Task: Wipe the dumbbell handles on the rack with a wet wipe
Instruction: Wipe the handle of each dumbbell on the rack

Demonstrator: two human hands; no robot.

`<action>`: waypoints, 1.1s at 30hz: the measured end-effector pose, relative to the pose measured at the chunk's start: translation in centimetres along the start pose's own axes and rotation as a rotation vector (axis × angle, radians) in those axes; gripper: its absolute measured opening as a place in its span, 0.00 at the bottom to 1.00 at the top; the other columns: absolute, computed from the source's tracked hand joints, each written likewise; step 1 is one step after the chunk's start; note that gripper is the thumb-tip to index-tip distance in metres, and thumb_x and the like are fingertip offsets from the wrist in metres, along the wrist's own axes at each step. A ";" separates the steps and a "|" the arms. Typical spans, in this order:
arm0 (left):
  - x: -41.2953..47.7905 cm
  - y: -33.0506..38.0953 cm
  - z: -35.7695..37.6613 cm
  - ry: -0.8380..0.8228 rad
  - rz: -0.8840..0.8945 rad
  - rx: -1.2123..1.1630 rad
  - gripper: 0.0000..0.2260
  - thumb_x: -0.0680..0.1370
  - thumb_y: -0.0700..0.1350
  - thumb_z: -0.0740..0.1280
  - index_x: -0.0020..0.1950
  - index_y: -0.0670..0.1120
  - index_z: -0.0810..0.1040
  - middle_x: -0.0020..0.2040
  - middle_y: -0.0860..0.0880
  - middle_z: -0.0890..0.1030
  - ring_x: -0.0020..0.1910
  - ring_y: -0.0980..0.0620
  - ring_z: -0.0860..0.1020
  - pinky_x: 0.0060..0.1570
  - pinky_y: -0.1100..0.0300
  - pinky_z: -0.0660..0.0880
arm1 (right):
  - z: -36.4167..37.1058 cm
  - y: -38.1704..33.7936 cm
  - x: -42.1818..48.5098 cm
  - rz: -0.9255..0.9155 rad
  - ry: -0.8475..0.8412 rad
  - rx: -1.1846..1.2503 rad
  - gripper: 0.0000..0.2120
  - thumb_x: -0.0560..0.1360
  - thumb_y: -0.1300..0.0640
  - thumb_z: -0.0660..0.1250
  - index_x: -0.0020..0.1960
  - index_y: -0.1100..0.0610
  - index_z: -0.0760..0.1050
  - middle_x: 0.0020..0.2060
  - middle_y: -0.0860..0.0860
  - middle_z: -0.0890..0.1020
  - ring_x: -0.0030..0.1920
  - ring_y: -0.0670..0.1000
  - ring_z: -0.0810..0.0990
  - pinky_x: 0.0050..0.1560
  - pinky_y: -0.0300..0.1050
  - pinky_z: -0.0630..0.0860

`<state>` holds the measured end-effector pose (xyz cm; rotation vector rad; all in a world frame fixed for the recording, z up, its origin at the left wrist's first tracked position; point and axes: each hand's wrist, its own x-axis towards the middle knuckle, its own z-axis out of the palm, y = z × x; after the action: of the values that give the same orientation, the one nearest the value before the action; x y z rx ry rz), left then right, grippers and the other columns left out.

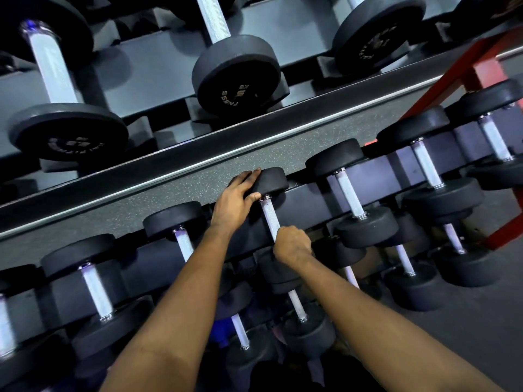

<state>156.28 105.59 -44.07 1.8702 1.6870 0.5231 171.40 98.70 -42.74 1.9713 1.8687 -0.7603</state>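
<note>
A black dumbbell with a pale knurled handle [268, 216] lies in the middle of the dark rack's [311, 202] upper row. My left hand [236, 199] rests on its far head [271, 181], fingers spread over the top and thumb by the collar. My right hand [291, 244] is closed around the near end of that handle; the wet wipe is hidden inside the fist, so I cannot see it. The near head is covered by my right hand and wrist.
More dumbbells sit on both sides in the same row, such as one at the right [351, 193] and one at the left [181, 241], with a lower row beneath. A mirror [141, 80] above reflects the rack. A red frame [481, 75] stands at the right.
</note>
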 end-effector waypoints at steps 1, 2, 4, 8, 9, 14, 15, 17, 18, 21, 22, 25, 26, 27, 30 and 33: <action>0.0 0.1 0.0 0.002 -0.004 0.005 0.27 0.80 0.49 0.67 0.77 0.61 0.63 0.77 0.54 0.66 0.73 0.49 0.68 0.72 0.50 0.68 | 0.1 -0.1 -0.2 -0.013 0.001 -0.015 0.14 0.77 0.62 0.61 0.60 0.60 0.77 0.56 0.56 0.81 0.57 0.58 0.80 0.52 0.49 0.78; -0.1 0.2 -0.1 0.005 -0.003 0.008 0.27 0.80 0.48 0.67 0.77 0.61 0.63 0.77 0.54 0.66 0.73 0.49 0.68 0.71 0.50 0.68 | 0.2 -0.1 -0.5 -0.036 0.010 -0.050 0.14 0.77 0.63 0.61 0.61 0.60 0.77 0.56 0.56 0.81 0.56 0.57 0.81 0.51 0.49 0.78; -0.1 0.2 -0.1 0.005 0.003 0.009 0.26 0.80 0.48 0.67 0.77 0.61 0.64 0.77 0.54 0.66 0.73 0.49 0.68 0.71 0.50 0.68 | 0.3 -0.2 -1.1 -0.099 0.023 -0.131 0.15 0.77 0.63 0.60 0.61 0.60 0.77 0.55 0.55 0.82 0.55 0.57 0.81 0.50 0.48 0.78; -0.1 0.1 -0.1 0.005 0.011 0.012 0.27 0.80 0.48 0.67 0.77 0.60 0.64 0.77 0.52 0.67 0.73 0.48 0.69 0.71 0.49 0.69 | -0.5 -0.2 -1.4 -0.227 -0.011 -0.155 0.14 0.77 0.62 0.61 0.61 0.61 0.76 0.56 0.58 0.80 0.56 0.60 0.80 0.51 0.51 0.78; -0.1 0.2 -0.1 0.006 0.016 0.014 0.26 0.80 0.48 0.67 0.77 0.60 0.64 0.77 0.52 0.67 0.73 0.48 0.69 0.71 0.49 0.69 | -0.9 -0.4 -1.4 -0.278 -0.011 -0.142 0.13 0.77 0.61 0.62 0.60 0.61 0.77 0.56 0.59 0.80 0.56 0.61 0.80 0.52 0.51 0.77; -0.2 0.9 -0.4 0.002 0.001 0.045 0.26 0.81 0.48 0.67 0.77 0.60 0.63 0.77 0.52 0.66 0.71 0.46 0.70 0.69 0.52 0.69 | 0.3 -1.6 -0.7 -0.533 0.041 -0.381 0.14 0.80 0.52 0.59 0.59 0.56 0.79 0.53 0.54 0.82 0.64 0.56 0.69 0.60 0.51 0.66; -0.2 0.9 -0.5 0.003 -0.001 0.054 0.27 0.81 0.48 0.67 0.77 0.60 0.63 0.77 0.52 0.66 0.71 0.47 0.70 0.68 0.52 0.69 | 0.7 -1.5 -0.3 -0.493 0.010 -0.443 0.15 0.81 0.52 0.58 0.60 0.55 0.78 0.55 0.53 0.81 0.65 0.56 0.67 0.61 0.52 0.64; -0.3 0.9 -0.5 0.004 -0.013 0.055 0.27 0.81 0.48 0.67 0.77 0.61 0.62 0.77 0.53 0.66 0.72 0.47 0.70 0.68 0.52 0.69 | 1.0 -1.2 0.3 -0.402 -0.053 -0.498 0.15 0.81 0.52 0.57 0.62 0.53 0.76 0.59 0.51 0.80 0.66 0.55 0.66 0.61 0.52 0.63; -0.3 0.9 -0.5 0.005 -0.018 0.052 0.27 0.81 0.48 0.67 0.77 0.62 0.62 0.77 0.54 0.66 0.72 0.48 0.70 0.68 0.51 0.69 | 0.8 -1.0 0.5 -0.380 -0.061 -0.501 0.15 0.80 0.52 0.57 0.63 0.53 0.76 0.60 0.51 0.79 0.66 0.54 0.67 0.61 0.51 0.63; -0.3 0.8 -0.4 0.005 -0.008 0.056 0.27 0.81 0.49 0.67 0.77 0.62 0.62 0.77 0.54 0.66 0.71 0.47 0.71 0.68 0.49 0.72 | 0.2 -0.6 0.7 -0.357 -0.058 -0.502 0.14 0.80 0.53 0.59 0.62 0.52 0.76 0.61 0.52 0.79 0.63 0.54 0.72 0.62 0.51 0.62; -0.2 0.8 -0.2 0.005 -0.008 0.052 0.27 0.81 0.49 0.67 0.77 0.62 0.62 0.77 0.54 0.66 0.71 0.47 0.71 0.68 0.49 0.72 | 0.1 -0.6 0.7 -0.354 -0.057 -0.511 0.13 0.80 0.53 0.59 0.62 0.52 0.76 0.60 0.52 0.79 0.62 0.54 0.74 0.62 0.51 0.62; -0.3 0.7 -0.1 0.004 -0.024 0.043 0.27 0.81 0.49 0.66 0.77 0.63 0.61 0.77 0.54 0.65 0.72 0.48 0.70 0.68 0.47 0.71 | 0.2 -1.0 0.8 -0.358 -0.061 -0.523 0.13 0.81 0.53 0.57 0.61 0.52 0.77 0.59 0.52 0.80 0.61 0.54 0.75 0.62 0.50 0.63; -0.3 0.7 -0.1 0.001 -0.029 0.044 0.27 0.81 0.50 0.66 0.77 0.63 0.61 0.77 0.55 0.65 0.72 0.48 0.69 0.68 0.47 0.71 | 0.3 -1.3 1.0 -0.354 -0.067 -0.508 0.13 0.82 0.53 0.57 0.61 0.53 0.77 0.59 0.52 0.80 0.61 0.54 0.76 0.61 0.49 0.63; -0.3 0.6 -0.1 -0.006 -0.035 0.047 0.27 0.81 0.50 0.66 0.78 0.63 0.60 0.78 0.55 0.64 0.72 0.48 0.69 0.68 0.47 0.71 | 0.4 -1.4 1.0 -0.351 -0.076 -0.489 0.13 0.82 0.54 0.57 0.61 0.53 0.77 0.59 0.53 0.80 0.60 0.55 0.77 0.60 0.49 0.64; -0.3 0.8 -0.3 -0.016 -0.040 0.065 0.27 0.81 0.50 0.65 0.78 0.63 0.60 0.78 0.55 0.64 0.73 0.48 0.68 0.68 0.48 0.71 | 0.2 -1.4 1.0 -0.355 -0.099 -0.463 0.14 0.81 0.56 0.57 0.62 0.55 0.77 0.60 0.53 0.80 0.60 0.56 0.78 0.57 0.48 0.68; -0.2 0.8 -0.4 -0.020 -0.047 0.064 0.27 0.81 0.50 0.66 0.78 0.63 0.60 0.78 0.55 0.64 0.73 0.48 0.69 0.68 0.48 0.71 | -0.1 -1.2 0.9 -0.370 -0.115 -0.467 0.14 0.82 0.55 0.58 0.63 0.57 0.77 0.60 0.54 0.80 0.59 0.57 0.80 0.49 0.48 0.74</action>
<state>156.65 105.44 -43.27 1.8691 1.7488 0.4350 170.28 99.65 -43.03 1.2939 2.1290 -0.4561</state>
